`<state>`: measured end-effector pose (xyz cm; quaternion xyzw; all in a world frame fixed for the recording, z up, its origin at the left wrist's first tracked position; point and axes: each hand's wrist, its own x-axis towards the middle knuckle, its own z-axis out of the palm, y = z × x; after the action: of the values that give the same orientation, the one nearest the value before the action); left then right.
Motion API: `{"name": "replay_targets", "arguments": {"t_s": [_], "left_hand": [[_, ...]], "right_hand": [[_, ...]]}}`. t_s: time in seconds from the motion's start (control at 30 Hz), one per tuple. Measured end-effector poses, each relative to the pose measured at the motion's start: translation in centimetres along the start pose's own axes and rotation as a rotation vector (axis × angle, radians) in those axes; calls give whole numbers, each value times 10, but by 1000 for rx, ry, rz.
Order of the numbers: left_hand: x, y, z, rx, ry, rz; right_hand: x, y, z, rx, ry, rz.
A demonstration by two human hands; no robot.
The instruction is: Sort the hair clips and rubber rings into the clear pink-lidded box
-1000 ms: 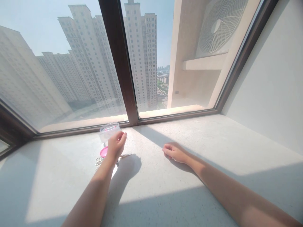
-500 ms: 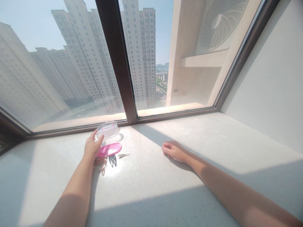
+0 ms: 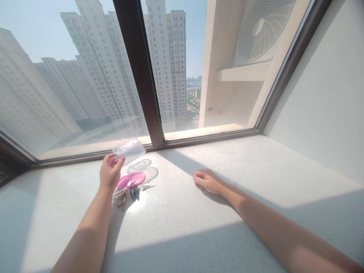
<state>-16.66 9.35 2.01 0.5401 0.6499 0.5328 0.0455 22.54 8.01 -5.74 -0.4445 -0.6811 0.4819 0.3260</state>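
Note:
My left hand [image 3: 110, 173] grips a clear oval plastic box [image 3: 133, 152] by its near left side, with thumb and fingers pinched on the wall. The box hangs above the white sill, casting a shadow there; a small pink mark shows on it. Below it lies a pink oval lid [image 3: 131, 179]. Just nearer are a black claw-like clip [image 3: 134, 193], a slim silvery clip [image 3: 148, 186] and a tangle of brownish loops [image 3: 121, 198], partly behind my wrist. Resting on the sill to the right, my right hand [image 3: 209, 182] is loosely curled, with nothing visible in it.
The speckled white sill [image 3: 176, 212] runs up to a window with a dark frame [image 3: 153, 129]. A white wall [image 3: 321, 106] bounds the right side. Outside the glass stand tall buildings and an air-conditioner fan [image 3: 258, 28].
My left hand has lifted the clear box off the sill, and the box's shadow now falls apart from it. The pink lid stays put. My right hand has not moved.

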Motion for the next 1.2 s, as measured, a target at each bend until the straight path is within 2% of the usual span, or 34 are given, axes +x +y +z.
{"name": "replay_targets", "arguments": {"t_s": [0.1,0.2,0.3,0.33,0.43,0.57,0.87,1.03,1.2], "left_hand": [[-9,34,9,-118,-114,89],[-29,65,29,-187,-289,181],[-57,82,55,-156,-410,214],[-65,84,64,-85,-470,224],[-85,84,84,-25,-548,210],[-96,81,96,-6,-591,201],[-99,77,104,-69,-620,174],[-99,74,106,-123,-628,170],[-101,75,104,-174,-629,160]], "right_hand": [[0,-7,0,-3,29,-16],[0,-16,-2,-29,123,-95],[0,-23,-4,-25,218,-179],[0,-25,-4,-12,236,-194],[1,-26,-4,3,278,-216],[3,-25,-2,-90,308,-213],[7,-25,1,-210,353,-219],[5,-27,1,-195,355,-212],[3,-27,-1,-122,358,-147]]}}
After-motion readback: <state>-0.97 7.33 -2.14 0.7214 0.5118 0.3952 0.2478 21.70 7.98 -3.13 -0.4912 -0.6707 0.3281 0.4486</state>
